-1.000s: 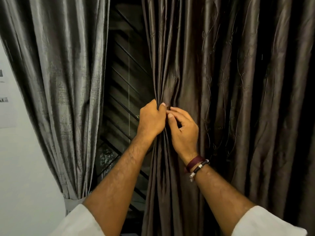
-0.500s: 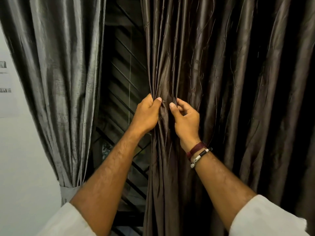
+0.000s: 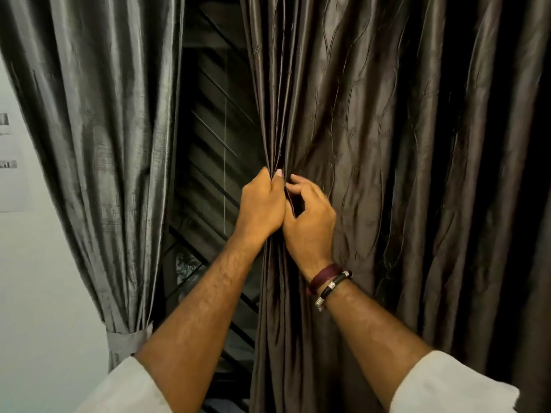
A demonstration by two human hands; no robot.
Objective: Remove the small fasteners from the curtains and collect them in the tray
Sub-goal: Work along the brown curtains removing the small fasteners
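Observation:
A dark brown curtain (image 3: 402,174) with a stitched vine pattern hangs on the right, its left edge gathered into tight folds. My left hand (image 3: 262,204) is clenched around that gathered edge. My right hand (image 3: 310,222) touches it from the right, thumb and forefinger curled at the folds just beside the left thumb. The two hands press against each other. No fastener shows between the fingers; the folds and fingers hide that spot. No tray is in view.
A grey curtain (image 3: 104,144) hangs at the left, bound low by a fabric tieback (image 3: 128,341). Between the curtains is a dark window with slanted bars (image 3: 214,144). A white wall (image 3: 35,278) with a paper sheet lies far left.
Both hands stay on the curtain's gathered edge. They have drawn together again after a half-second apart, and the right hand's fingers have curled in closer to the folds.

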